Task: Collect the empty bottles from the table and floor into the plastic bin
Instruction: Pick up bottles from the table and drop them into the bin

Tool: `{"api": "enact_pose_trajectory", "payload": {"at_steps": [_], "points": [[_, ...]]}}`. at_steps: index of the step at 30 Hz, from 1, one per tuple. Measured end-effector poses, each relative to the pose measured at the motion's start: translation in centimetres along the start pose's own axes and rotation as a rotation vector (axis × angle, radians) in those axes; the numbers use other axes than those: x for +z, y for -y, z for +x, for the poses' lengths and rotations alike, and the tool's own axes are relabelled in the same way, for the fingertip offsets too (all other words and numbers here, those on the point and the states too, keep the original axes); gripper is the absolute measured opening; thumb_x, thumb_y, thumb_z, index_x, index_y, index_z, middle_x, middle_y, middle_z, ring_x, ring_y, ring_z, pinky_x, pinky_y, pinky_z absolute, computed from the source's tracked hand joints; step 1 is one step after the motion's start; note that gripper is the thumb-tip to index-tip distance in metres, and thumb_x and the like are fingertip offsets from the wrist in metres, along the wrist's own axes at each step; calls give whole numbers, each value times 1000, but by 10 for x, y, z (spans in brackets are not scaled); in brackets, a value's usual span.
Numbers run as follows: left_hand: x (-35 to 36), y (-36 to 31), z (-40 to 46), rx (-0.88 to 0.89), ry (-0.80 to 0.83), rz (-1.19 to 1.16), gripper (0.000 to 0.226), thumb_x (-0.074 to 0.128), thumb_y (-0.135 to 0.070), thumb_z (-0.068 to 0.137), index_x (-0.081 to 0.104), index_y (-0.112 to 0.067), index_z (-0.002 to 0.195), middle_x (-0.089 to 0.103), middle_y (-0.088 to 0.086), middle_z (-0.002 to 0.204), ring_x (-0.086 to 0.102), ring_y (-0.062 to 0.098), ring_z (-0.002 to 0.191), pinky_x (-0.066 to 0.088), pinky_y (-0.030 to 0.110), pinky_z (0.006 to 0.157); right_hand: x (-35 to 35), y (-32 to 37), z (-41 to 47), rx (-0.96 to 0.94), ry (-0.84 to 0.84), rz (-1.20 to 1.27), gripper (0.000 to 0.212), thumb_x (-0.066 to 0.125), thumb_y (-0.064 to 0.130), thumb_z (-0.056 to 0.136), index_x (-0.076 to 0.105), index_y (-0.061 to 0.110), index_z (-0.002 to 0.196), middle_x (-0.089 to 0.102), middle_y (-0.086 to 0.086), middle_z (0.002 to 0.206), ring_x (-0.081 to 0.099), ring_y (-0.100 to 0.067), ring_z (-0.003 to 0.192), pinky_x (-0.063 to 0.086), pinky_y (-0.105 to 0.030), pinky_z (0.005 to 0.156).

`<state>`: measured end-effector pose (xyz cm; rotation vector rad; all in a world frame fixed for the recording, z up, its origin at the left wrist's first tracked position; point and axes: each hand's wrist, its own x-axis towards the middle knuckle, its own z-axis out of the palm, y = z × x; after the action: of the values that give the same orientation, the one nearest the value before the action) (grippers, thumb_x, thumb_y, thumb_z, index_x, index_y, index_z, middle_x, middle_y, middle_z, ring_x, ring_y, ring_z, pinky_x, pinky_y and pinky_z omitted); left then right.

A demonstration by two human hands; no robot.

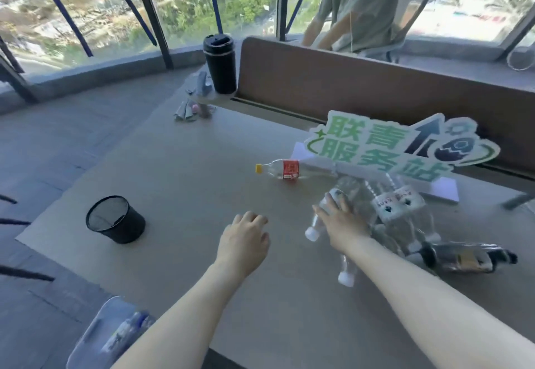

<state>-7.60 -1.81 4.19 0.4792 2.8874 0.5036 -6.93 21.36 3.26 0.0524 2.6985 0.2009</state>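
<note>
Clear glossy plastic bottles [362, 203], matt table [179, 171]

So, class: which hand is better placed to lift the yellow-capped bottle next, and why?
The left hand. It hangs free and loosely curled over bare table, with a clear path to the yellow-capped bottle. The right hand is busy, resting on the pile of clear bottles.

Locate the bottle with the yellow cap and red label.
The yellow-capped bottle lies on its side mid-table, cap pointing left, just left of the green-lettered sign and beyond the right hand.
</note>
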Motion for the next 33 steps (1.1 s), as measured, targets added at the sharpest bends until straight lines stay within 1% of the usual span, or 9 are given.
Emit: {"api": "enact_pose_trajectory", "payload": {"at_steps": [4,7,10,14,19,21,25,29,33], "points": [[10,-15,3,-64,19,-2,36,46,-29,92,54,-23,127,53,-1,128,46,24,118,46,36,89,16,-7,25,-95,-28,-130,68,46,3,89,24,24,150,3,-12,162,6,-43,146,21,-55,112],[6,-15,4,-122,5,-10,35,47,-28,92,55,-23,126,54,-1,129,47,24,118,46,36,90,18,-3,30,-215,-184,-106,64,58,7,81,39,18,141,31,-14,151,25,-43,139,23,-56,110],[-3,-7,16,-165,-21,-5,36,47,-27,91,54,-22,127,54,0,130,47,24,118,46,36,89,2,-1,24,-289,-493,170,65,76,21,59,58,13,121,62,-12,121,55,-38,116,42,-48,97],[-16,-10,56,-146,-34,12,42,48,-27,91,49,-20,132,52,2,133,45,26,121,46,37,90,-34,0,1,-149,-769,623,63,71,31,68,54,10,125,63,-8,111,60,-28,102,47,-35,84],[-8,-28,131,38,6,67,51,52,-24,87,41,-20,136,46,2,140,43,30,122,43,41,92,-47,-8,-20,175,-680,1237,47,64,38,84,45,27,125,58,6,120,55,-16,112,44,-25,78],[3,-35,162,118,44,103,56,53,-27,86,36,-21,139,41,2,144,38,30,128,38,43,99,-43,-9,-23,247,-644,1431,35,63,36,87,47,28,117,58,2,113,55,-18,109,46,-11,68],[39,-39,211,198,146,236,63,51,-32,87,26,-23,144,34,8,149,32,33,134,30,47,106,-25,-10,-22,350,-622,1501,37,60,39,87,45,34,120,57,8,111,54,-15,105,47,-21,77],[58,-28,207,121,185,278,57,56,-45,83,38,-17,128,55,13,122,51,36,113,39,42,88,-2,-1,-20,448,-593,1476,31,59,48,82,45,44,110,61,15,107,58,-8,102,45,-33,85],[56,-10,158,-53,162,73,55,63,-49,75,43,-17,115,58,10,109,56,35,104,43,40,76,-3,11,-28,414,-564,1460,31,62,39,88,41,43,111,58,16,104,56,-4,98,37,-17,76]]}}
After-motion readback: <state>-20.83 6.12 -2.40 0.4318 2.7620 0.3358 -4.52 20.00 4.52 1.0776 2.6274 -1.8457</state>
